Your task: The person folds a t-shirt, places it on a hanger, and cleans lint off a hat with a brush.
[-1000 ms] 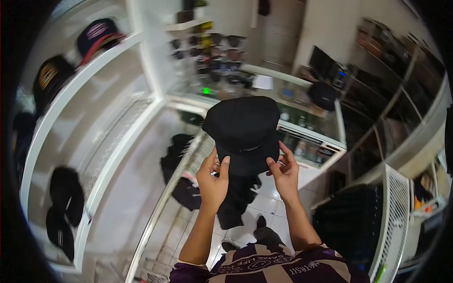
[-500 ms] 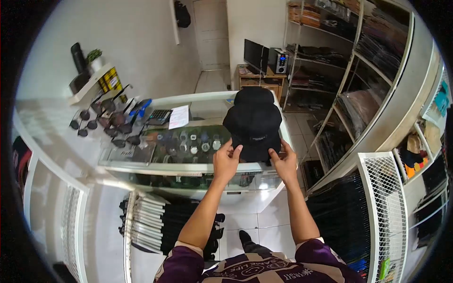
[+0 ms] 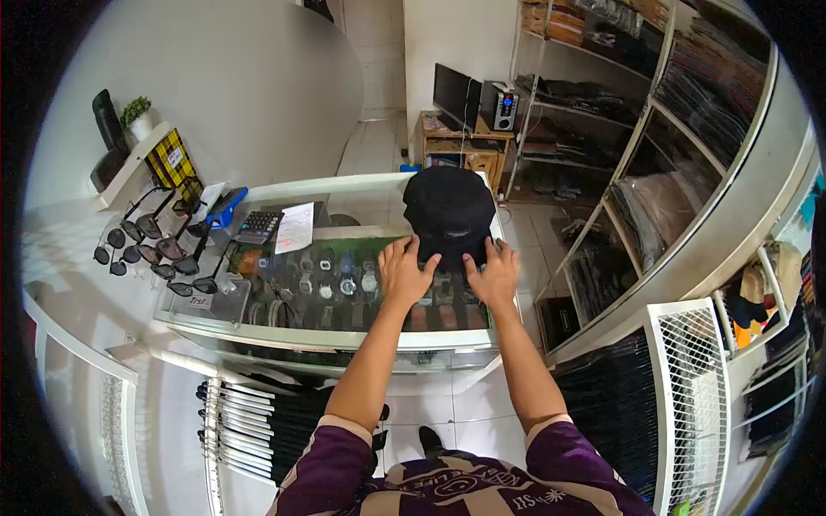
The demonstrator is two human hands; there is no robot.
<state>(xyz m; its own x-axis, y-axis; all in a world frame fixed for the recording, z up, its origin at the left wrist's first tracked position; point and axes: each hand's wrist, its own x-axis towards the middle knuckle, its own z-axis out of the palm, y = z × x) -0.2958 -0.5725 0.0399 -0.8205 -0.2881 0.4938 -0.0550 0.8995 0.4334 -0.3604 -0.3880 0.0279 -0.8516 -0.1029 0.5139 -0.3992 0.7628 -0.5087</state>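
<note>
Holding the brim: the left hand point(image 3: 406, 275) and right hand point(image 3: 496, 275) grip a black brimmed cap point(image 3: 449, 206) from opposite sides, thumbs at the near edge of its brim point(image 3: 449, 256), fingers along the sides.
Cap: crown upright, brim toward the person, at the right end of the glass display counter point(image 3: 344, 338). Whether it bears on the glass or on something beneath is hidden.
Grip: an even, light hold on both sides should keep the brim level; pressing harder could bend it or tip the soft crown.
Lettering: a small pale mark on the cap's front, too small to read.
Glass top: rows of wristwatches point(image 3: 347, 286) show through the pane, left of and below the cap. A smooth, gentle touch suits this surface.
Counter's left side: a white paper point(image 3: 295, 228) beside a black calculator point(image 3: 260, 227), then dark sunglasses point(image 3: 148, 227) on a display near the wall.
Wall shelf: a potted plant point(image 3: 136, 112).
Beyond the counter: a monitor point(image 3: 456, 93) and a speaker point(image 3: 505, 105) on a wooden desk point(image 3: 430, 148).
Right side: tall shelves stacked with folded, wrapped clothing point(image 3: 703, 82), and a white mesh panel point(image 3: 695, 361).
Below the counter: dark garments on white hangers point(image 3: 245, 423); pale floor tiles point(image 3: 479, 400).
</note>
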